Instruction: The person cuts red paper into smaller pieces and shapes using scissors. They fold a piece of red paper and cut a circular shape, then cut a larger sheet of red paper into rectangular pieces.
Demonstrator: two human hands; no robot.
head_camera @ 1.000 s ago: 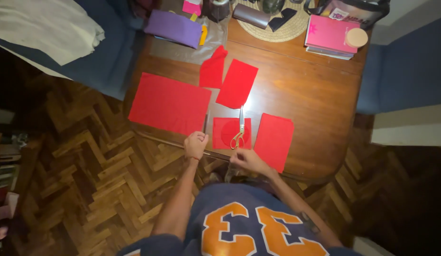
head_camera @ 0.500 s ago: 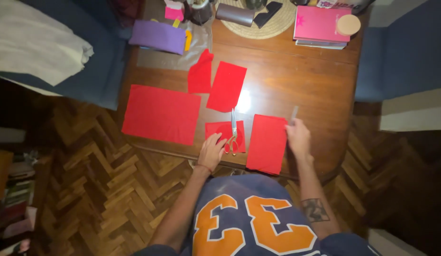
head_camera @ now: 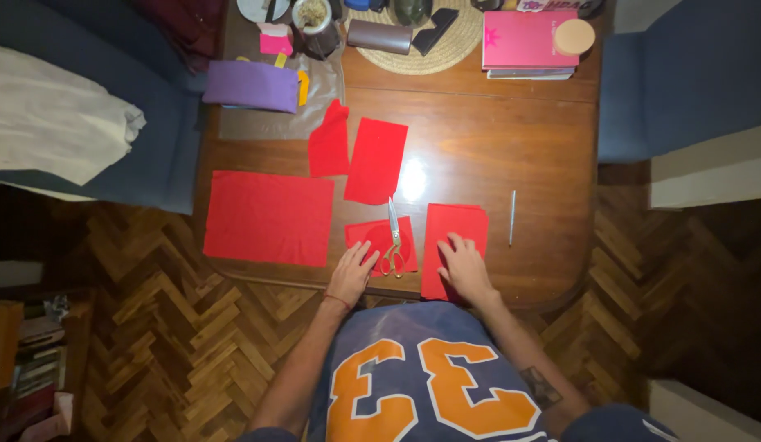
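While both hands lay flat on the table [head_camera: 495,147], the work stood at a laying-out stage between cuts. Left hand [head_camera: 353,272] rested, fingers spread and gripping nothing, on the lower edge of a small red square [head_camera: 371,236], just beside the gold-handled scissors [head_camera: 391,242] that lay across that square, blades pointing toward the top of the frame. Right hand [head_camera: 464,266], fingers likewise apart and empty, pressed on a red rectangle [head_camera: 466,225] at lower centre. By appearance, the pieces were being smoothed and held still; any further cut would call for a hand to close on the scissor loops while the other pinned the cloth. Red pieces looked matte, thin and felt-like, with straight cut edges: a large sheet [head_camera: 267,218] at centre left, two narrower pieces [head_camera: 376,160] above. A slim pen [head_camera: 512,217] lay apart at right on glossy, reflective dark wood.
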